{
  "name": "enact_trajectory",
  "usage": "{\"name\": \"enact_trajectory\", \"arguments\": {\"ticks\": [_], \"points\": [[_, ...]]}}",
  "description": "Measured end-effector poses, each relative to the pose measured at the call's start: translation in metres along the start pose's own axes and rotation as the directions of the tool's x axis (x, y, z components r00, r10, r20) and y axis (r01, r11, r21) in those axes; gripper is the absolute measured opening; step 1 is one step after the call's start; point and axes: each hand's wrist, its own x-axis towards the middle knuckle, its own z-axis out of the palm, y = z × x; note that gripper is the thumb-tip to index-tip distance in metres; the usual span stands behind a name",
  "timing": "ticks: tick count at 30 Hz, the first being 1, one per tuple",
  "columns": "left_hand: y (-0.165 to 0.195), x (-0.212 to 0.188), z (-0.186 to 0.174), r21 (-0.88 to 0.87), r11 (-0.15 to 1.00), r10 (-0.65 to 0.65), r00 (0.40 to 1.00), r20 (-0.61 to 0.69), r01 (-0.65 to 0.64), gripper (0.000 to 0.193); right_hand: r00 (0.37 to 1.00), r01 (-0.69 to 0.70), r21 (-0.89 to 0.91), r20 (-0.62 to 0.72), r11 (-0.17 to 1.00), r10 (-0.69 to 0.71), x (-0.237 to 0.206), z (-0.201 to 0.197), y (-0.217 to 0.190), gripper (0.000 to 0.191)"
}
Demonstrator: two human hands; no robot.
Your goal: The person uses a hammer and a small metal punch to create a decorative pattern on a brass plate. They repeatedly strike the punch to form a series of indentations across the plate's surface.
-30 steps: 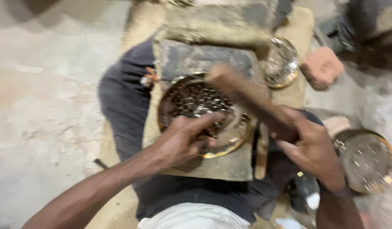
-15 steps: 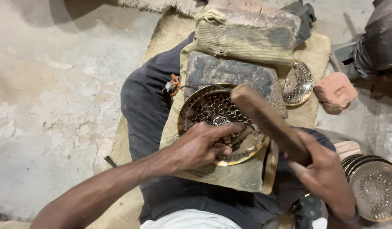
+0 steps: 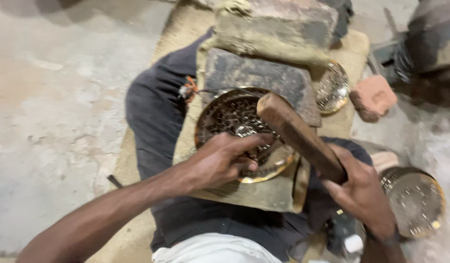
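A round brass plate [image 3: 225, 114] with a fine patterned surface lies on a padded block across my lap. My left hand [image 3: 220, 158] rests on its near rim, fingers closed around a thin metal punch [image 3: 269, 148] that stands on the plate. My right hand [image 3: 363, 192] grips the handle of a thick wooden mallet [image 3: 295, 131], whose head hangs just above the punch, over the plate's right side. A dark stone block [image 3: 256, 75] lies at the plate's far edge.
A larger block wrapped in sacking [image 3: 278, 27] sits beyond the stone. A second brass plate [image 3: 332, 87] lies to its right, a brick piece [image 3: 373, 97] beside it. Stacked brass plates [image 3: 415, 199] stand at the right. Bare concrete floor [image 3: 54, 97] spreads to the left.
The mallet has stayed over the plate's right side while the camera view shifted. My left hand has kept the punch on the plate's near part.
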Motion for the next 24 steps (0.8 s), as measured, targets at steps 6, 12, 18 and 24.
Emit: {"name": "enact_trajectory", "arguments": {"ticks": [6, 12, 18, 24], "points": [[-0.005, 0.002, 0.009, 0.030, 0.998, -0.048, 0.999, 0.024, 0.047, 0.061, 0.999, 0.036, 0.120, -0.014, 0.992, -0.034, -0.009, 0.003, -0.003, 0.057], [0.001, 0.001, 0.006, 0.001, 1.000, -0.016, 1.000, 0.010, 0.016, 0.065, 0.997, 0.073, 0.302, -0.020, 0.951, -0.071, -0.010, 0.001, -0.015, 0.048], [0.003, 0.001, 0.005, -0.020, 1.000, -0.012, 1.000, 0.021, 0.012, 0.061, 0.999, -0.007, 0.214, -0.035, 0.977, 0.014, -0.016, 0.003, -0.015, 0.048], [0.001, 0.002, 0.006, 0.028, 0.999, 0.021, 1.000, 0.012, -0.021, 0.062, 0.999, -0.025, 0.214, -0.035, 0.977, 0.034, -0.024, 0.009, -0.005, 0.053]]}}
